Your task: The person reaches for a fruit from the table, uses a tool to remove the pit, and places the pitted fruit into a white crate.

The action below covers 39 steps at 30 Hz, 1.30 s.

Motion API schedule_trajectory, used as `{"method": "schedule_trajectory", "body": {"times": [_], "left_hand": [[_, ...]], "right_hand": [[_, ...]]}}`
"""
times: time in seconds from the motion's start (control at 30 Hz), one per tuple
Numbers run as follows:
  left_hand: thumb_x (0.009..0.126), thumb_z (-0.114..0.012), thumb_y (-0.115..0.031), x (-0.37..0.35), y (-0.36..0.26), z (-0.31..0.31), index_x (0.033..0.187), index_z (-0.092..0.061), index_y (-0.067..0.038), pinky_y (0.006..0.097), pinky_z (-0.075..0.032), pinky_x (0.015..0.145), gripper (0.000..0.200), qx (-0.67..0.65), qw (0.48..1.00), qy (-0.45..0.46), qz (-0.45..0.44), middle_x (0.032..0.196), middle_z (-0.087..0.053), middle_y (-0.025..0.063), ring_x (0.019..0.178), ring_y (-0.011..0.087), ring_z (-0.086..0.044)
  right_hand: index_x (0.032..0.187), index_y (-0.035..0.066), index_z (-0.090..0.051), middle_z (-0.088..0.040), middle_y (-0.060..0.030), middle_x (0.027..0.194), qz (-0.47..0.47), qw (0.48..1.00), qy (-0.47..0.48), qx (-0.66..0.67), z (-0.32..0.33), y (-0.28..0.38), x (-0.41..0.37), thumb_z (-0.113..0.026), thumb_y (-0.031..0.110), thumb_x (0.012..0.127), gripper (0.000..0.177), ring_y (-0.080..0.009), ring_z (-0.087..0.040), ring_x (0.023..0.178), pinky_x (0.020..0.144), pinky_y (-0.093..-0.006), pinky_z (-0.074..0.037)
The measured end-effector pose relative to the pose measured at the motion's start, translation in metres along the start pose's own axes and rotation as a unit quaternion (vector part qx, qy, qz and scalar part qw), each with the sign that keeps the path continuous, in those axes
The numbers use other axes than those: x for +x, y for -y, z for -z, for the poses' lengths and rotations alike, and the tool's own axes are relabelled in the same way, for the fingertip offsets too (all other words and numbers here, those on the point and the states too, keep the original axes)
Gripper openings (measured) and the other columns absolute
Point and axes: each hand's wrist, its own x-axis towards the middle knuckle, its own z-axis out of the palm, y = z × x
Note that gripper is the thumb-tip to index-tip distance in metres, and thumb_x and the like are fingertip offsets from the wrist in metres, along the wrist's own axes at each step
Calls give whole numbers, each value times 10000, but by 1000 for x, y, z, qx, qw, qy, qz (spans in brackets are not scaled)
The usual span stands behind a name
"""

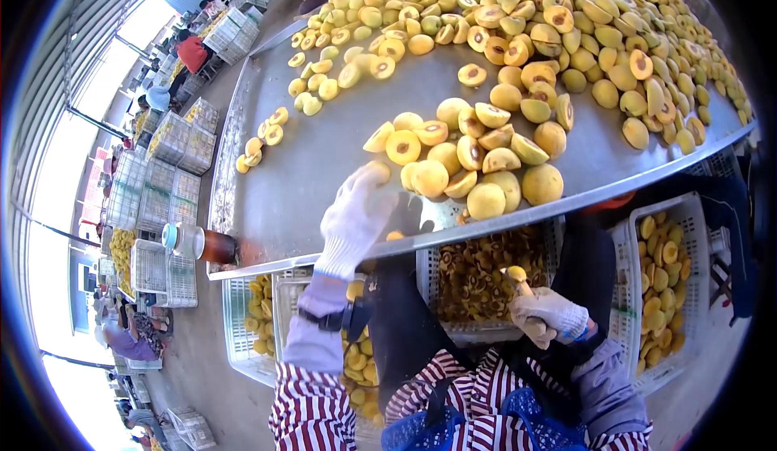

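On the metal table, my left hand point(356, 216) in a white glove reaches to the near edge of a cluster of halved yellow fruit point(430, 177). Its fingers are smeared by motion, and whether they grip the yellowish piece at their tips is unclear. My right hand point(552, 315), also gloved, is closed round a small tool point(524, 288) with a pale handle. Something yellow is at the tool's upper end. This hand is over the right front of a crate point(473, 334) with brown pits and scraps, between my legs.
A large fruit heap point(599, 38) covers the table's far right. Fruit crates stand right point(694, 289) and left point(235, 329) below the table's raised edge point(486, 226). A jar of dark liquid point(218, 245) lies at the left corner. Other people work beyond.
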Motion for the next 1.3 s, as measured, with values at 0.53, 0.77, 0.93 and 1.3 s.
{"method": "schedule_trajectory", "body": {"times": [0.53, 0.77, 0.93, 1.3], "left_hand": [[899, -578, -519, 139, 12, -56, 1366, -560, -157, 418, -450, 1013, 592, 42, 956, 264, 118, 1308, -617, 138, 1214, 300, -587], [917, -604, -442, 49, 55, -14, 1355, -576, -158, 354, -492, 963, 523, -102, 948, 270, 134, 1254, -647, 128, 1141, 274, -632], [920, -666, -359, 17, 104, 13, 1292, -625, -170, 353, -499, 955, 419, 4, 984, 117, 137, 1247, -657, 100, 1152, 257, -629], [831, -643, -465, -13, 79, -9, 1351, -508, -164, 437, -491, 965, 617, 71, 943, 174, 275, 1196, -667, 130, 1136, 332, -628]], "right_hand": [[747, 57, -557, -485, -11, 511, -96, 993, 45, 40, 0, 19, 38, -679, 314, 886, 316, -94, -424, 363, 346, -230, -324], [745, 51, -572, -501, -11, 529, -80, 996, 11, -32, -5, 6, 51, -669, 276, 862, 271, -110, -455, 380, 369, -246, -377], [761, 48, -565, -496, -10, 521, -73, 997, -2, -18, -9, 8, 41, -669, 282, 882, 283, -111, -449, 369, 365, -264, -389], [784, 62, -563, -479, 2, 510, -51, 996, -35, -57, -19, -2, 45, -666, 305, 896, 287, -115, -417, 345, 378, -276, -381]]}}
